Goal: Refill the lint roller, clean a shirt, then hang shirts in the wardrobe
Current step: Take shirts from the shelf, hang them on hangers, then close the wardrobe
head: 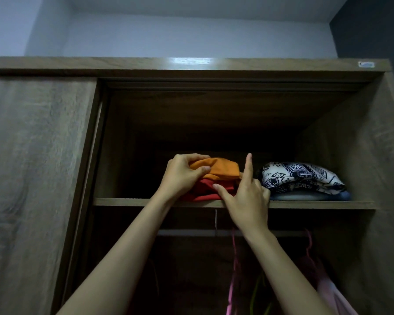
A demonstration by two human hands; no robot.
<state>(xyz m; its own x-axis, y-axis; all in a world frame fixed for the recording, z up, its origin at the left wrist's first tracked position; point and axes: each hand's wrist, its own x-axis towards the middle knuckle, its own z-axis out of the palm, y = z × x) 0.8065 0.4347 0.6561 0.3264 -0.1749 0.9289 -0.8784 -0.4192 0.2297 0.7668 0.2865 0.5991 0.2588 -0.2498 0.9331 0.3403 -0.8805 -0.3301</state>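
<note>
Both bare forearms reach up from the bottom of the view. Just behind them is the rail with pink hangers on it, some looking empty, probably where the shirts end up.

Above that is the shelf, with both hands at its front edge. The left hand pinches the near corner of the folded orange garment, thumb on the front and fingers over the top, likely to lift it off. The right hand has its thumb laid on the red garment underneath, index finger straight up and the other fingers curled. It seems to be steadying the stack, but whether it grips any cloth can't be told.

Orange sits directly on red. To the right and apart from them, a patterned cloth lies on a blue-grey item.

The wardrobe is dark at the back, and the sliding door is pushed left. No lint roller is in view, so this is judged to be the hanging stage.
</note>
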